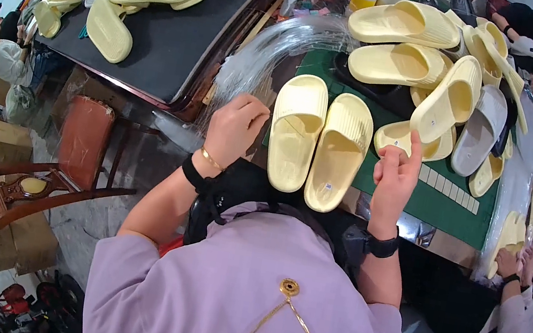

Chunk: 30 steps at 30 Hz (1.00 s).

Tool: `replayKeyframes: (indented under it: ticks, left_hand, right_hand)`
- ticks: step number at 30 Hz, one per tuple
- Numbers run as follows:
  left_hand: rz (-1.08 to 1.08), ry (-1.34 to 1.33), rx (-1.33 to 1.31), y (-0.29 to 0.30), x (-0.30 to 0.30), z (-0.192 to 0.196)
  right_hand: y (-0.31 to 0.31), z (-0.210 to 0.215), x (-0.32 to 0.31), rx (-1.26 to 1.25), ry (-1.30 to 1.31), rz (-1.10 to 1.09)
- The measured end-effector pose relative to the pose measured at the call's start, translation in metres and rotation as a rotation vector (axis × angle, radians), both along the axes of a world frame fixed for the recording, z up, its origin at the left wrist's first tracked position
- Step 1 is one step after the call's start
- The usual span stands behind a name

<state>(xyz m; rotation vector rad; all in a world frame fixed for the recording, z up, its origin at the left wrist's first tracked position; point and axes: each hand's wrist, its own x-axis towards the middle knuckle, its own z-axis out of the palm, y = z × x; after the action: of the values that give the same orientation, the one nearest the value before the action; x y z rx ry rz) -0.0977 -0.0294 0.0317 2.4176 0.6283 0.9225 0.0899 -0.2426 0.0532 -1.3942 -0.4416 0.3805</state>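
A pair of pale yellow slide slippers stands side by side in front of me, the left slipper (291, 160) and the right slipper (335, 167), toes away from me. A small white label sits on the right slipper's heel. My left hand (236, 130) hovers just left of the pair with its fingers curled in; whatever lies inside them is hidden. To the right of the pair is my right hand (394, 181), holding nothing I can see. Its index finger is stretched up toward a yellow slipper (441, 111) on the heap, while the other fingers are bent.
Yellow, grey and black slippers pile up on the green mat (338, 73) at the right. Clear plastic film (256, 59) stretches behind my left hand. More slippers cover a dark table (155, 70) at the left, beside a wooden chair (83, 143). A co-worker's hands (515, 261) handle slippers far right.
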Motion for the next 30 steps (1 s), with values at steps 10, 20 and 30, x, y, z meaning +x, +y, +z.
replayKeyframes:
  ticks: [10, 20, 30]
  left_hand:
    - [-0.264, 0.018, 0.298, -0.044, 0.014, 0.025]
    - [-0.275, 0.035, 0.396, -0.029, 0.001, 0.021]
    - [-0.656, 0.209, 0.260, -0.055, -0.017, 0.007]
  right_hand:
    - [0.019, -0.008, -0.047, -0.297, -0.793, 0.309]
    - [-0.016, -0.024, -0.045, -0.396, -0.899, 0.290]
    - [-0.049, -0.033, -0.059, -0.472, -0.785, 0.559]
